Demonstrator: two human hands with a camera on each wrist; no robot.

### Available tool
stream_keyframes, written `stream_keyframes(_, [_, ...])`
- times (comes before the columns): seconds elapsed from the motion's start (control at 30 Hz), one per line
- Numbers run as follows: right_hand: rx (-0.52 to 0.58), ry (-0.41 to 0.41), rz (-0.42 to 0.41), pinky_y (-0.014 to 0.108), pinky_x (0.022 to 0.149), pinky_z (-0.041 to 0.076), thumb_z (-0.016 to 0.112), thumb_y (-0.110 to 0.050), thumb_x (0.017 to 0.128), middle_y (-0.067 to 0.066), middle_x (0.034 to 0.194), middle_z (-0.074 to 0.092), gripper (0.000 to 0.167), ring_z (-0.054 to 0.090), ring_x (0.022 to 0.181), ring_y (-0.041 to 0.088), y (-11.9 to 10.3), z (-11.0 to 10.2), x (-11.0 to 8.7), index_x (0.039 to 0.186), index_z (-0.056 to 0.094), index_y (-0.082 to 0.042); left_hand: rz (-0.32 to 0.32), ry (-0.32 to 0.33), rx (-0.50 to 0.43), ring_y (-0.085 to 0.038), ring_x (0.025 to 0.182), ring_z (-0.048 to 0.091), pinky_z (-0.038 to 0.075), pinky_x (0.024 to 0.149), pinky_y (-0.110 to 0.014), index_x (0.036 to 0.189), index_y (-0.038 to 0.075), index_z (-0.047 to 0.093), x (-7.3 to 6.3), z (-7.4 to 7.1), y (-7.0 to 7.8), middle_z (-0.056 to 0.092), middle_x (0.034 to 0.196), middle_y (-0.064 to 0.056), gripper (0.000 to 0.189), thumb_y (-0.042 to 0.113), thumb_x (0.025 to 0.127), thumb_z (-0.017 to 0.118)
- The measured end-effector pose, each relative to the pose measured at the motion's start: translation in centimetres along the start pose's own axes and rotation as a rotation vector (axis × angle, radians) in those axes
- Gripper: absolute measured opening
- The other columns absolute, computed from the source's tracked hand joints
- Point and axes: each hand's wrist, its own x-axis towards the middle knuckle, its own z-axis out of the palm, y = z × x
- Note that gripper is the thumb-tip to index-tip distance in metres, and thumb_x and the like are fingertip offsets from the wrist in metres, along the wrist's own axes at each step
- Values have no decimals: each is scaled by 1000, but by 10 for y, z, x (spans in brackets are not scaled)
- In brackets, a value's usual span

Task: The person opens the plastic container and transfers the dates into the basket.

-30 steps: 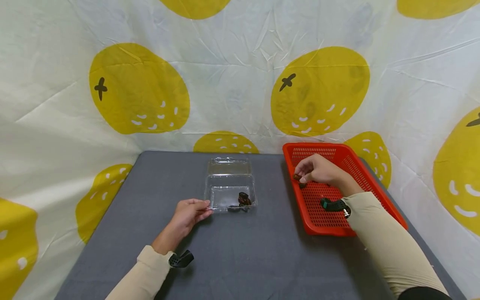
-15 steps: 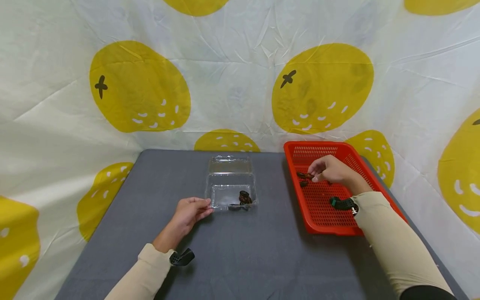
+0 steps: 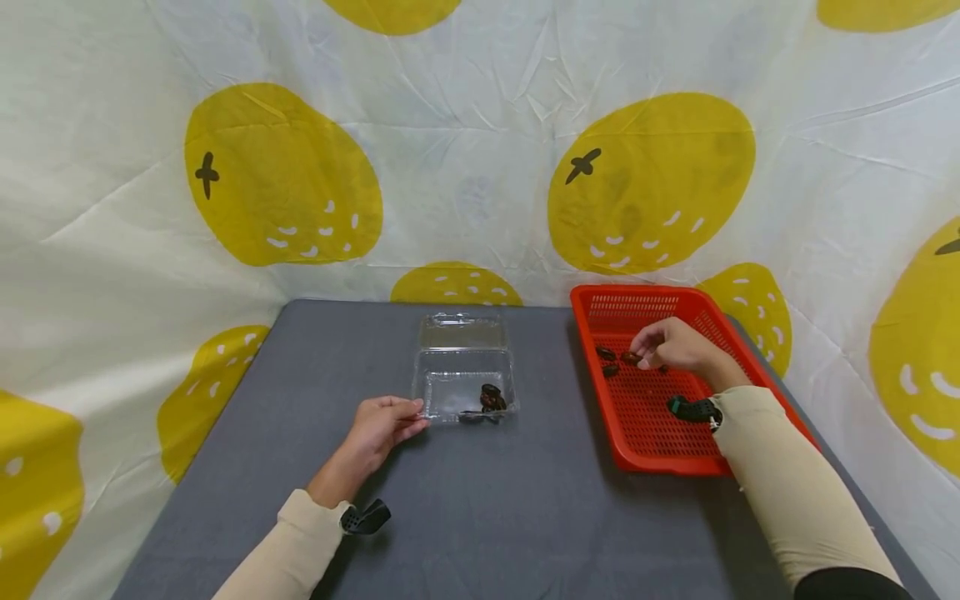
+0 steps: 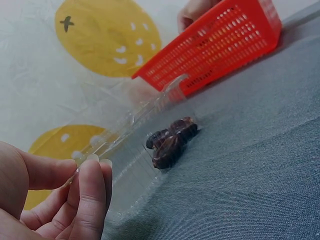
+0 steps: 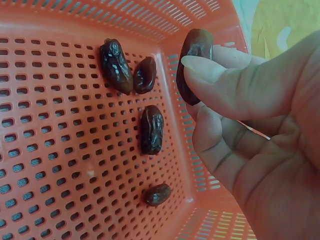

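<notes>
From my head camera, I have the right hand (image 3: 675, 348) over the red basket (image 3: 630, 429), right of centre in the frame, with its thumb and fingers pinching a dark brown date (image 5: 194, 44). My right wrist camera puts that date in the upper right, in front of the basket's side wall. Four loose dates lie on the perforated floor there: a long one (image 5: 116, 66) at upper centre touching or nearly touching a smaller one (image 5: 145, 75), another (image 5: 152, 129) near the middle of the frame, and a small one (image 5: 157, 194) lower down.

My left hand (image 3: 380, 429) grips the near left corner of a clear container (image 3: 453, 390), thumb uppermost, just below the centre of the head view. The container's lid (image 3: 463, 333) stands unfolded along its far side. A cluster of dates (image 4: 170, 150) sits at its lower right in the head view; they overlap, so I can't count them surely.

Container and basket rest well apart on the grey surface (image 3: 525, 517), and a lemon-print curtain (image 3: 465, 192) fills the upper frame.
</notes>
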Motion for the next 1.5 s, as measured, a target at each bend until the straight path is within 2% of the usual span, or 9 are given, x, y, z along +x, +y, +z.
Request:
stream_keyframes(0.27, [42, -20, 32, 37, 79, 64, 69, 2, 91, 16, 100, 74, 27, 73, 90, 25, 7, 1, 1, 117, 68, 10, 6, 1, -13, -15, 69, 75, 66, 70, -26, 102, -10, 71, -1, 0, -2, 74, 80, -8, 12, 0, 95, 71])
stream_keyframes(0.47, [42, -20, 33, 37, 78, 63, 72, 0, 90, 14, 99, 75, 28, 71, 87, 20, 9, 2, 4, 116, 69, 9, 4, 7, -13, -14, 68, 74, 66, 69, -25, 98, -6, 73, -1, -1, -2, 74, 80, -8, 7, 0, 95, 72])
stream_keyframes(0.63, [24, -24, 39, 34, 77, 64, 73, 0, 89, 14, 98, 75, 26, 71, 86, 18, 14, 2, 5, 113, 71, 9, 5, 1, -23, -15, 68, 74, 66, 69, -26, 99, -8, 73, -2, -1, -3, 75, 79, -8, 8, -1, 95, 71])
stream_keyframes(0.8, [34, -36, 41, 33, 76, 65, 73, 2, 87, 14, 94, 74, 24, 69, 82, 18, 19, 4, 7, 110, 71, 9, 3, 11, -22, -15, 68, 74, 66, 69, -26, 107, -13, 69, -1, 1, -4, 74, 78, -8, 16, -2, 95, 70])
stream_keyframes(0.97, [-2, -45, 34, 28, 74, 62, 74, 2, 86, 13, 93, 74, 22, 68, 83, 18, 24, 7, 11, 108, 72, 8, 9, 3, -14, -14, 68, 74, 66, 69, -25, 111, -17, 66, -2, 1, -3, 74, 78, -7, 21, -2, 96, 69])
stream_keyframes(1.27, [-40, -46, 33, 30, 76, 61, 76, 2, 85, 13, 94, 73, 19, 64, 86, 21, 26, 9, 14, 104, 74, 5, 16, 9, -10, -15, 69, 75, 67, 70, -26, 103, -11, 71, -4, 0, -2, 74, 80, -9, 13, -1, 95, 71])
stream_keyframes(1.5, [-51, -61, 39, 29, 75, 61, 78, 1, 84, 12, 94, 73, 19, 64, 86, 20, 29, 12, 19, 102, 74, 4, 20, 1, -6, -14, 68, 74, 66, 69, -25, 115, -19, 64, -4, -1, -1, 74, 79, -8, 26, -2, 96, 69])
